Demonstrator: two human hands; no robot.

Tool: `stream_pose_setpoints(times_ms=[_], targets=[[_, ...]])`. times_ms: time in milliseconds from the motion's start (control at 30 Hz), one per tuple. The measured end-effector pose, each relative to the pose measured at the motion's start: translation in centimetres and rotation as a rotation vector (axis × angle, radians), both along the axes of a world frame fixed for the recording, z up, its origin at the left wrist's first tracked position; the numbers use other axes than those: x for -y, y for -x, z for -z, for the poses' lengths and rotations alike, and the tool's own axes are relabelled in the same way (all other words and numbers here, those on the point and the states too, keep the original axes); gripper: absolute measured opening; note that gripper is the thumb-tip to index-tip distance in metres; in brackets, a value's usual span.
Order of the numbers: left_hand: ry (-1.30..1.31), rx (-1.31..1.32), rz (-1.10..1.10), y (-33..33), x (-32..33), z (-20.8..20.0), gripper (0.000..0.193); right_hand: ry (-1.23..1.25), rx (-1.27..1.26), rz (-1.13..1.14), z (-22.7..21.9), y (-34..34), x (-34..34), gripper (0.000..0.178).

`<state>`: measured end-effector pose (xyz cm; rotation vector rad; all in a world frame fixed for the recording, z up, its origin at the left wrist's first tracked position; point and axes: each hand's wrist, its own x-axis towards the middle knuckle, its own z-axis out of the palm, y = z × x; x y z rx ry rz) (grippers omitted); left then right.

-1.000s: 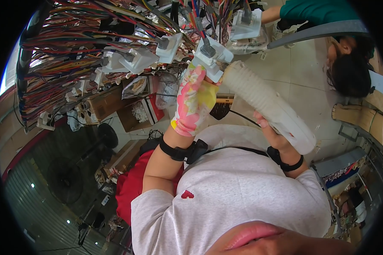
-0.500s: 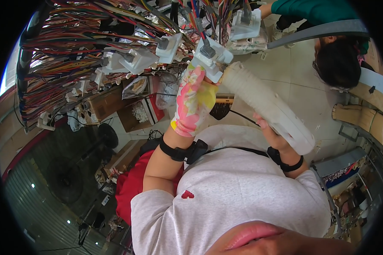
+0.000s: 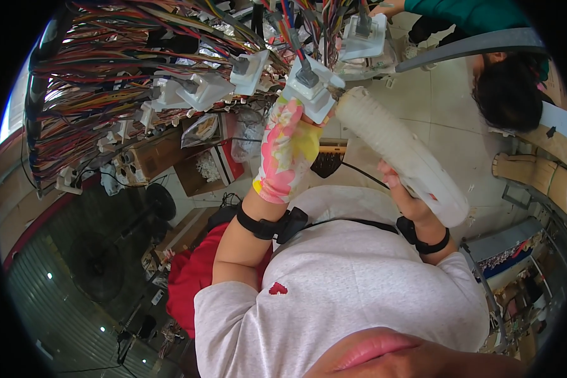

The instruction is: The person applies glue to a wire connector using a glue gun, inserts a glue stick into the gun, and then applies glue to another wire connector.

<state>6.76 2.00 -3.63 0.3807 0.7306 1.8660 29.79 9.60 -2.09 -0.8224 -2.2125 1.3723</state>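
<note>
My left hand [image 3: 288, 148], in a pink and yellow flowered glove, is raised and grips a white connector block [image 3: 312, 88] with a grey plug in it, hanging from a harness of coloured wires [image 3: 126, 69]. My right hand [image 3: 404, 192] holds a long white ribbed tool [image 3: 400, 151], its tip touching the right side of that block. Both wrists wear black bands.
More white connector blocks [image 3: 203, 91] hang along the wire bundle to the left, and another [image 3: 365, 34] sits above. A co-worker in a teal sleeve [image 3: 472, 12] bends over at the upper right. Cardboard boxes [image 3: 198, 170] and a fan [image 3: 160, 201] stand on the floor below.
My hands keep the same hold on block and tool. The co-worker's head at the right has shifted upward and closer.
</note>
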Motion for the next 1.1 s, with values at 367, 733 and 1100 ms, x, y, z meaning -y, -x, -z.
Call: stream_pose_setpoints(times_ms=[367,733,1100], targets=[[-0.030,0.037,0.011,0.2,0.8,0.7,0.036,0.054,0.005,-0.022,-0.6,0.3,0.2,0.012],[0.194,0.028,-0.030,0.2,-0.9,-1.9,0.030,0.099,-0.005,-0.039,-0.5,-0.1,0.3,0.017],[0.139,-0.016,0.097,2.0,-1.9,-0.9,0.043,0.039,-0.069,0.026,-1.2,-0.7,-0.9,0.028]])
